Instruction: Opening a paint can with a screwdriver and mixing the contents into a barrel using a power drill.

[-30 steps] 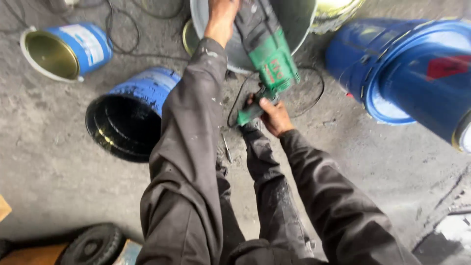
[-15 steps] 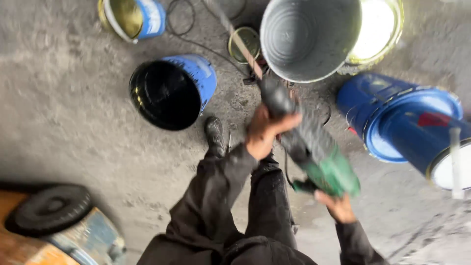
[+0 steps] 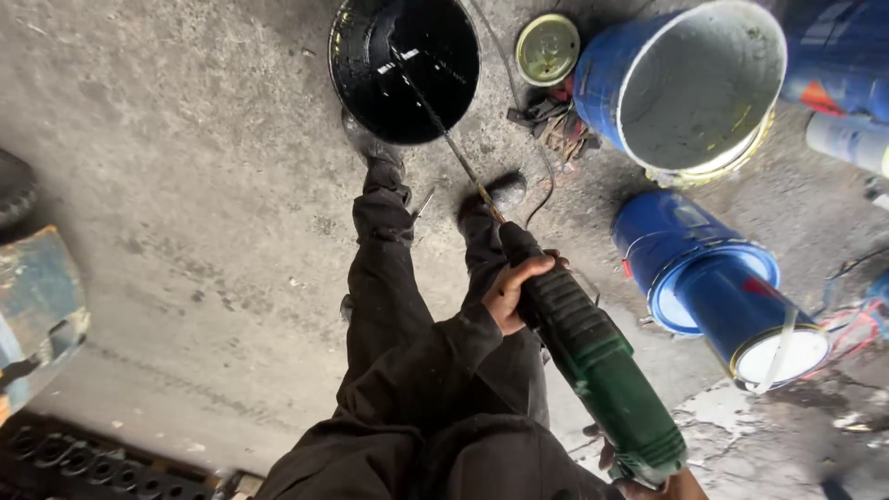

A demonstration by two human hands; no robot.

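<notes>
– Where is the camera sitting?
– It is riding on the person's head, looking almost straight down over the concrete floor.
– How near is it getting?
– Arm's reach from the left hand at centre; the black bucket is showing farther off, toward twelve o'clock.
</notes>
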